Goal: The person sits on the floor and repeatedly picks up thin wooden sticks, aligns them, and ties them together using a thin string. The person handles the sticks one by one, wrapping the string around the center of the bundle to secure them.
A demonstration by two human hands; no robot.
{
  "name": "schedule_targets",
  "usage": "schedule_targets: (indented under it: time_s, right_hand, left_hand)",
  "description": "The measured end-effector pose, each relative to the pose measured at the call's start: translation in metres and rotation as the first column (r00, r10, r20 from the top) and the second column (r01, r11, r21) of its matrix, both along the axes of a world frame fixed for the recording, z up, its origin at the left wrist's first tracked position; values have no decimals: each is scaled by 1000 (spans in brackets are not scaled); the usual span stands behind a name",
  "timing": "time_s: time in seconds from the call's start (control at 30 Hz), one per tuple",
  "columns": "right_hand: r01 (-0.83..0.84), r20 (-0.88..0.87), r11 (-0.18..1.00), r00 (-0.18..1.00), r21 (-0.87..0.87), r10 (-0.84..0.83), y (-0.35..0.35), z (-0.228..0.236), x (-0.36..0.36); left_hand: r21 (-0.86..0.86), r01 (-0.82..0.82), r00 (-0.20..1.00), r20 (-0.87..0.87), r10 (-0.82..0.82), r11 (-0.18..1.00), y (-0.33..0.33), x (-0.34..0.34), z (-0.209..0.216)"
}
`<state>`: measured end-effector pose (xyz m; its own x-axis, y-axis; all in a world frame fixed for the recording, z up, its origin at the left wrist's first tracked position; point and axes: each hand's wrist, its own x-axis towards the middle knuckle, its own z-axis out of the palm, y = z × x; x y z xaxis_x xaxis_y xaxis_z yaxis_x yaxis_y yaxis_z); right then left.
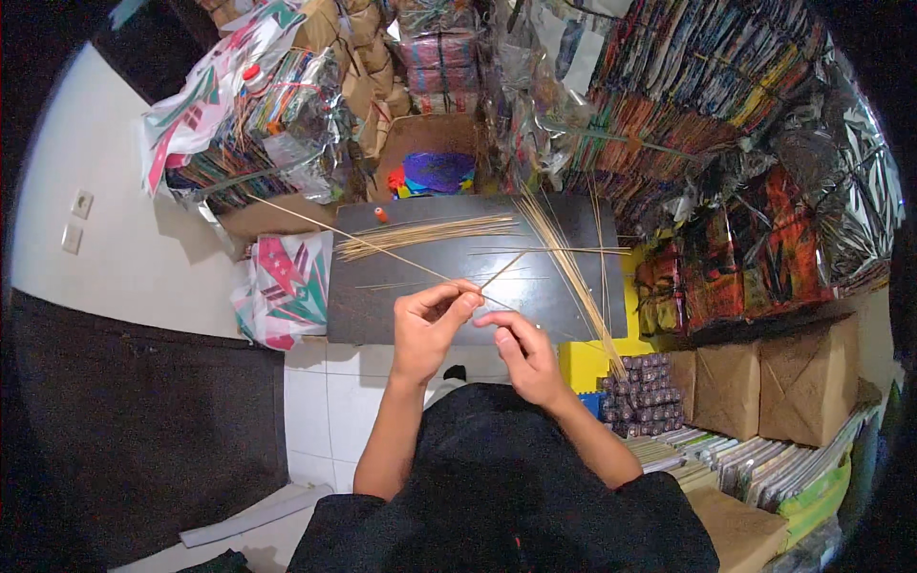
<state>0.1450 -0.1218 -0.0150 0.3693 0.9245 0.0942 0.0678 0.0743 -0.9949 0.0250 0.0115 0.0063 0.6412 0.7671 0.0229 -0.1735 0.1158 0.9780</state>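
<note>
Dark shirt [506, 487] nearest, filling lower centre of frame; bare forearms rise either side of it. Left hand [430, 325], centre: thumb and forefinger pinch thin sticks [411, 260] where two cross. The longer slants to upper left, its far end past the back edge of the worktop [373, 325]; the shorter points up and right. Right hand [530, 361] just beside, lower right of the pinch, fingers loosely curled; cannot tell whether it grips or touches a stick.

Worktop, mid-frame: near edge runs just behind the wrists, left edge meets a patterned bag [287, 291]. Flat bundle of sticks [439, 234] lies along the back half, orange spool [380, 215] just behind it. Second bundle [573, 272] runs diagonally at right, lower end jutting over the near edge toward stacked dark packets [642, 396]. Widest bare surface: front left, plus a shiny patch between the bundles. Brown parcels [764, 377] hem the right side; white tiles [349, 411] show lower left, beside the left forearm.
</note>
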Motion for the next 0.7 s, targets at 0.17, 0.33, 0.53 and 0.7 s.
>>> schedule_targets:
  time_s: [0.17, 0.33, 0.53, 0.7]
  right_hand:
    - [3, 11, 1000, 1000, -27, -3, -4, 15, -5]
    - [1, 17, 998, 1000, -65, 0, -6, 23, -4]
    - [-19, 37, 997, 999, -70, 22, -4, 28, -1]
    - [-33, 17, 999, 999, -6, 33, 4, 28, -3]
  left_hand:
    - [34, -12, 999, -48, 14, 999, 2, 1, -11]
    - [146, 13, 992, -126, 6, 989, -1, 4, -14]
    - [303, 97, 980, -193, -39, 948, -4, 6, -19]
    - [349, 143, 972, -227, -65, 926, -5, 5, -20]
